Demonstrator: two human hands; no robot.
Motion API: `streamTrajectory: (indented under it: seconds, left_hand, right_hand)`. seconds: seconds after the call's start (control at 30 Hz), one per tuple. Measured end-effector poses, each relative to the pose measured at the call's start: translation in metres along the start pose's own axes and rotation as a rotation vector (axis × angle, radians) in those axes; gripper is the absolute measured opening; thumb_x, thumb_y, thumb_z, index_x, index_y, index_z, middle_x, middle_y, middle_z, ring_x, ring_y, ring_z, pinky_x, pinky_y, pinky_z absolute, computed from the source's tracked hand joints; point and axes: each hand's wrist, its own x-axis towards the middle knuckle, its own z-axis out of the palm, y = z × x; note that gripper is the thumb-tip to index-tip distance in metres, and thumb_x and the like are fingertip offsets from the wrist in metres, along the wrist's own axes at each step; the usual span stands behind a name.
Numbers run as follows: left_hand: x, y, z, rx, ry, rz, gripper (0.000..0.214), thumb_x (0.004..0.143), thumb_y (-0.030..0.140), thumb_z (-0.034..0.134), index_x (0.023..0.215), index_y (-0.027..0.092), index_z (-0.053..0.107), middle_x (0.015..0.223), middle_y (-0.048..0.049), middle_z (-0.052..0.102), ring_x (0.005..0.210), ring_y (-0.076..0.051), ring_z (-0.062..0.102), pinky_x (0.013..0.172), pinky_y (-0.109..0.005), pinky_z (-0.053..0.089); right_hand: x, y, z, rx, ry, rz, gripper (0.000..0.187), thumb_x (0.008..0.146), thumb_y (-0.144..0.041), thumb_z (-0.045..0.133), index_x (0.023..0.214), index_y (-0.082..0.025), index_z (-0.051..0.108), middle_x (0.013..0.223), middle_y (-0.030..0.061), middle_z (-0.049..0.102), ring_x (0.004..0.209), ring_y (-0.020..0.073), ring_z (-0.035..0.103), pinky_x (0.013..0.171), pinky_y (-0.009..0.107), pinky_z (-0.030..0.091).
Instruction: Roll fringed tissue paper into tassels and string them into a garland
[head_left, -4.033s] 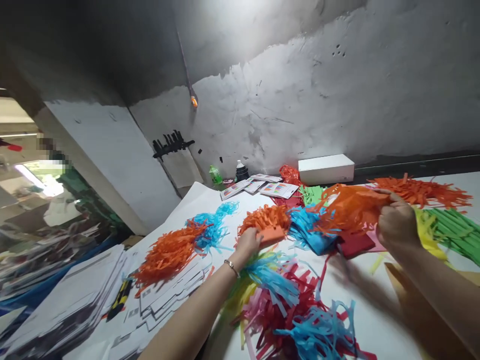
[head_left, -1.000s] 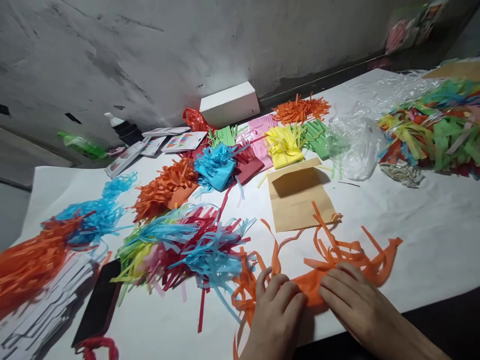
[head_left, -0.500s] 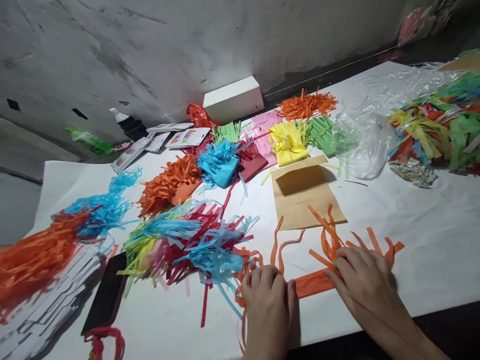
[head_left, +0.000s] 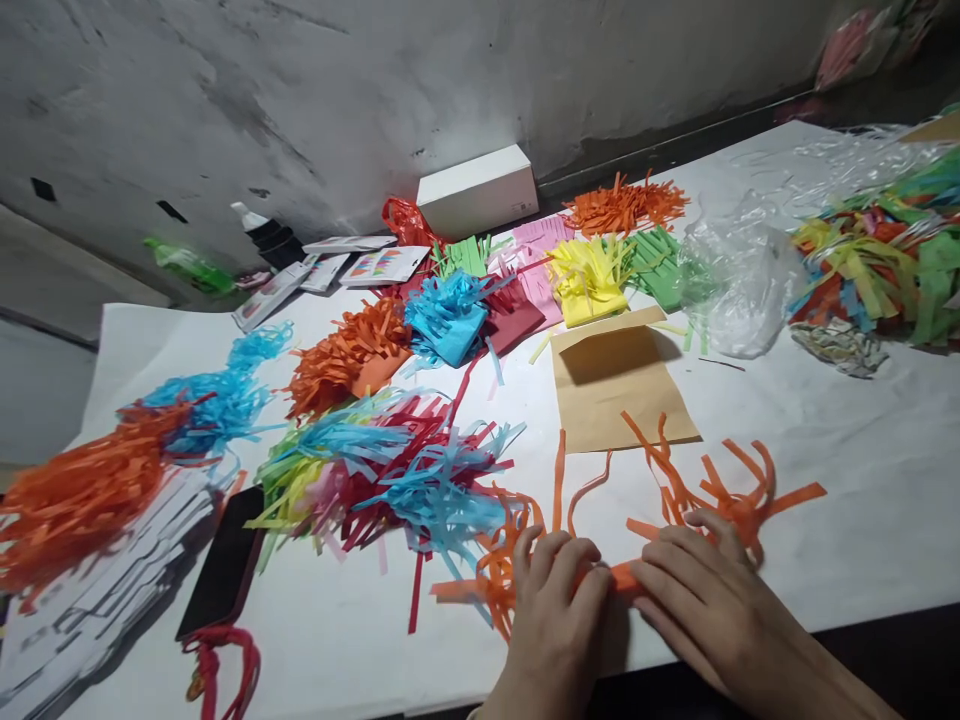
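An orange fringed paper strip (head_left: 720, 500) lies along the near edge of the white-covered table (head_left: 862, 480), its cut strands curling away from me. My left hand (head_left: 559, 605) presses its folded band with bent fingers. My right hand (head_left: 694, 590) grips the same band just to the right, and the fingertips of the two hands almost meet. A short piece of the band shows between them. A brown paper envelope (head_left: 615, 390) lies flat just beyond the fringe.
A mixed heap of blue, red and green strips (head_left: 405, 480) sits left of my hands. A dark phone (head_left: 225, 565) lies farther left. Fringed bundles in orange (head_left: 349, 355), blue (head_left: 450, 320) and yellow (head_left: 589, 275), a white box (head_left: 476, 190) and a clear plastic bag (head_left: 739, 280) stand behind.
My right hand has slid left along the orange band, so both hands now sit close together. The fringe strands have spread out to the right.
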Motion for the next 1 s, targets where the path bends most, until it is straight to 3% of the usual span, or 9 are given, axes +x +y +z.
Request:
streamTrajectory:
  seconds: [0.17, 0.3, 0.37, 0.5, 0.6, 0.67, 0.77, 0.87, 1.0]
  left_hand:
    - [-0.005, -0.007, 0.0, -0.044, -0.051, 0.048, 0.026, 0.1, 0.014, 0.048, 0.08, 0.022, 0.063, 0.077, -0.0005, 0.066, 0.077, -0.017, 0.054, 0.091, -0.042, 0.037]
    - [-0.008, -0.011, -0.008, -0.032, -0.07, 0.096, 0.018, 0.1, 0.018, 0.053, 0.087, 0.023, 0.065, 0.076, 0.0008, 0.068, 0.076, -0.017, 0.057, 0.088, -0.04, 0.036]
    - [-0.009, -0.009, -0.012, -0.02, -0.083, 0.092, 0.013, 0.099, 0.018, 0.055, 0.091, 0.023, 0.065, 0.077, 0.0012, 0.069, 0.076, -0.018, 0.057, 0.088, -0.039, 0.035]
    - [-0.011, 0.0, -0.016, -0.033, -0.085, -0.094, 0.021, 0.098, 0.015, 0.047, 0.082, 0.021, 0.059, 0.08, -0.0011, 0.066, 0.078, -0.019, 0.055, 0.087, -0.041, 0.034]
    - [-0.009, 0.004, -0.018, 0.008, -0.161, -0.241, 0.017, 0.094, 0.013, 0.051, 0.08, 0.02, 0.055, 0.087, -0.0026, 0.062, 0.083, -0.02, 0.055, 0.085, -0.041, 0.034]
    - [-0.007, 0.005, -0.018, 0.041, -0.198, -0.256, 0.014, 0.092, 0.012, 0.055, 0.08, 0.02, 0.055, 0.088, -0.0024, 0.061, 0.084, -0.021, 0.055, 0.085, -0.04, 0.034]
    - [-0.007, 0.003, -0.015, 0.021, -0.186, -0.214, 0.015, 0.093, 0.01, 0.055, 0.084, 0.021, 0.058, 0.09, -0.0021, 0.063, 0.084, -0.02, 0.055, 0.085, -0.039, 0.034]
    - [-0.007, 0.001, -0.01, -0.042, -0.108, -0.103, 0.02, 0.099, 0.014, 0.049, 0.087, 0.022, 0.062, 0.085, -0.0014, 0.064, 0.08, -0.019, 0.054, 0.087, -0.041, 0.033]
    - [-0.001, 0.002, -0.009, -0.045, -0.131, 0.018, 0.016, 0.1, 0.025, 0.055, 0.089, 0.023, 0.065, 0.082, -0.0001, 0.066, 0.079, -0.02, 0.054, 0.092, -0.043, 0.031]
  right_hand:
    - [-0.007, 0.002, -0.002, 0.005, -0.053, -0.044, 0.044, 0.106, -0.012, 0.026, 0.096, -0.017, 0.069, 0.081, 0.0028, 0.067, 0.088, 0.0186, 0.061, 0.108, 0.043, 0.027]
    - [-0.023, 0.016, -0.015, 0.031, 0.03, -0.027, 0.032, 0.106, -0.013, 0.038, 0.106, -0.017, 0.07, 0.095, 0.0046, 0.073, 0.1, 0.0201, 0.063, 0.111, 0.046, 0.028]
    - [-0.026, 0.021, -0.02, 0.03, 0.047, 0.028, 0.022, 0.103, -0.016, 0.048, 0.101, -0.02, 0.07, 0.097, 0.0031, 0.074, 0.104, 0.0201, 0.063, 0.113, 0.046, 0.029]
    - [-0.021, 0.02, -0.017, -0.022, 0.044, 0.169, 0.023, 0.1, -0.019, 0.051, 0.083, -0.022, 0.067, 0.099, 0.0031, 0.072, 0.101, 0.0201, 0.065, 0.112, 0.047, 0.03]
    - [-0.014, 0.015, -0.009, -0.083, 0.079, 0.314, 0.035, 0.104, -0.025, 0.045, 0.073, -0.019, 0.06, 0.098, 0.0056, 0.071, 0.098, 0.0218, 0.066, 0.111, 0.052, 0.03]
    - [-0.012, 0.011, -0.006, -0.12, 0.093, 0.368, 0.035, 0.105, -0.028, 0.044, 0.075, -0.019, 0.061, 0.102, 0.0076, 0.071, 0.102, 0.024, 0.066, 0.112, 0.055, 0.028]
    - [-0.013, 0.007, -0.005, -0.1, 0.12, 0.254, 0.025, 0.103, -0.017, 0.046, 0.093, -0.019, 0.069, 0.108, 0.0088, 0.071, 0.109, 0.0246, 0.064, 0.113, 0.057, 0.028]
    - [-0.017, 0.003, -0.004, -0.008, 0.063, 0.066, 0.03, 0.101, -0.009, 0.042, 0.102, -0.02, 0.07, 0.098, 0.0045, 0.072, 0.103, 0.0211, 0.063, 0.111, 0.051, 0.029]
    - [-0.018, 0.0, 0.0, 0.017, -0.011, 0.051, 0.032, 0.101, -0.008, 0.041, 0.098, -0.02, 0.07, 0.083, 0.0009, 0.068, 0.09, 0.018, 0.061, 0.106, 0.045, 0.03]
